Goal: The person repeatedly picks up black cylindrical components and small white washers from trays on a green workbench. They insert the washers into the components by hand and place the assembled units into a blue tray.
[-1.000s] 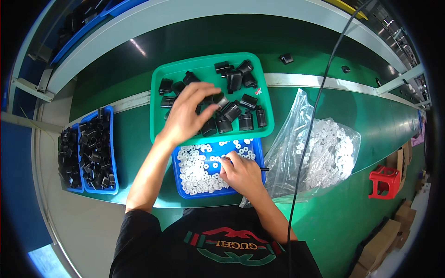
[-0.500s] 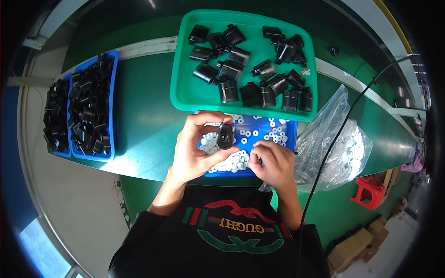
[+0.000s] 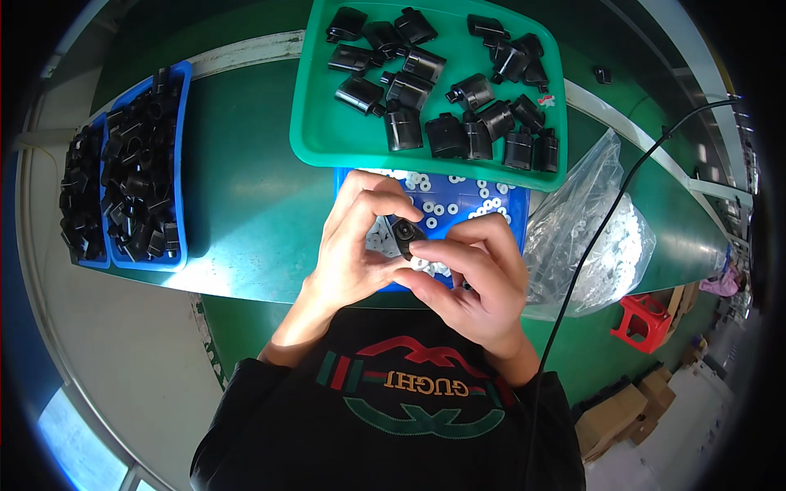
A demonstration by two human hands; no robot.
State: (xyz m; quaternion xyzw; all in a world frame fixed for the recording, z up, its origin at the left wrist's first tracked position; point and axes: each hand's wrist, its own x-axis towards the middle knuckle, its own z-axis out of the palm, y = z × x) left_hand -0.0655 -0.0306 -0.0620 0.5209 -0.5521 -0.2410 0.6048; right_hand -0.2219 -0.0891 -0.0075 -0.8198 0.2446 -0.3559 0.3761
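Note:
My left hand is closed round a small black plastic housing, held by its sides between thumb and fingers. The housing's open end faces up, with a round fitting inside. My right hand has come to it, index fingertip at the housing's rim and thumb just below. Whatever those fingers pinch is hidden or too small to name. Under both hands lies a blue tray of loose white washers, partly covered by the hands.
A green tray of black housings stands beyond the blue one. Two blue bins of black parts sit at left. To the right lie a clear bag of white washers and a hanging black cable. A red stool stands below.
My right hand has moved left and up from over the washers to the housing. The left hand has tilted the housing slightly. The whole view has shifted a little.

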